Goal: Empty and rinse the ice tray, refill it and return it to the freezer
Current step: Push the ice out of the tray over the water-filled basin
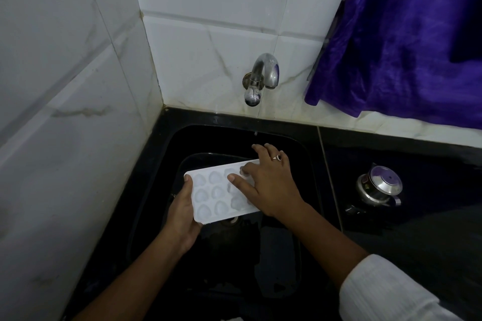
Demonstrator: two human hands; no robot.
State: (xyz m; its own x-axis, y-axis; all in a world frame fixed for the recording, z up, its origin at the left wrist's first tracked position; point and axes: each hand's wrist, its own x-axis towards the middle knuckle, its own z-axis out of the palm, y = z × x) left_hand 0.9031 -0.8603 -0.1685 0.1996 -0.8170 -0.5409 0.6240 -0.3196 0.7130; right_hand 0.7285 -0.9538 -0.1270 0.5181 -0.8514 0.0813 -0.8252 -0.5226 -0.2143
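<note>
A white ice tray (214, 195) with heart-shaped cups is held over the black sink (161, 164), cups facing up. My left hand (182, 216) grips its near left end, thumb on the rim and fingers underneath. My right hand (266, 182), with a ring on one finger, lies over the tray's right end, its thumb and a finger pressing on the cups and the other fingers spread past the far edge. The right part of the tray is hidden under that hand. The metal tap (263, 75) sticks out of the tiled wall above, with one small drop falling below it.
A steel pot with a lid (379, 189) stands on the black counter right of the sink. A purple cloth (407, 34) hangs at the upper right. White tiled walls close in the left and back sides.
</note>
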